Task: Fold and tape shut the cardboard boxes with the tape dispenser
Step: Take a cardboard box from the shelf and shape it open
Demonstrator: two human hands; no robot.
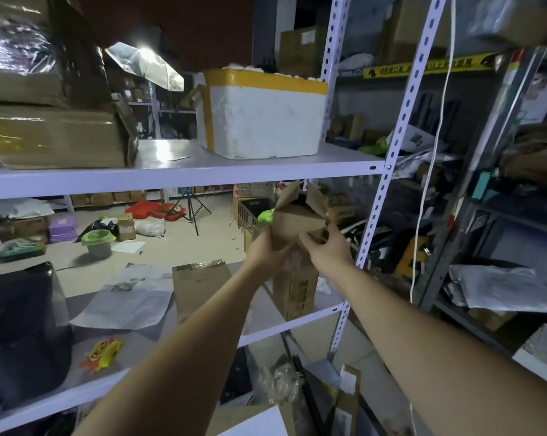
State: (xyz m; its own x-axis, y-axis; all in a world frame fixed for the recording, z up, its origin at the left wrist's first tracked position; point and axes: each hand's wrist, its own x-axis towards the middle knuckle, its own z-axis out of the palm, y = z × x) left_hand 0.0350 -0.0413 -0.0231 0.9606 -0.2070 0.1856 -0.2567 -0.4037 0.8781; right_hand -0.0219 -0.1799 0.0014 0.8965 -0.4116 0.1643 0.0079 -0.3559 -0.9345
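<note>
A small cardboard box [297, 220] is held up in the gap between two shelf boards, a little toward 2 o'clock from the middle of the view. It is gripped from below on both sides. The left hand [267, 250] is curled round its corner at 7 o'clock, and the right hand [325, 250] is closed on the corner at 5 o'clock. The top flaps [292, 191] are seen standing up and apart at 12 o'clock, so the folding is judged to be barely begun. No tape can be made out on this box, and no tape dispenser is seen anywhere. A taller carton [294, 289] stands on the lower shelf [266, 333] at 6 o'clock of the held box, and a flattened carton [200, 284] leans at 8 o'clock. Whether either of those is finished cannot be told. Nearly all of the task is therefore judged to be left.
</note>
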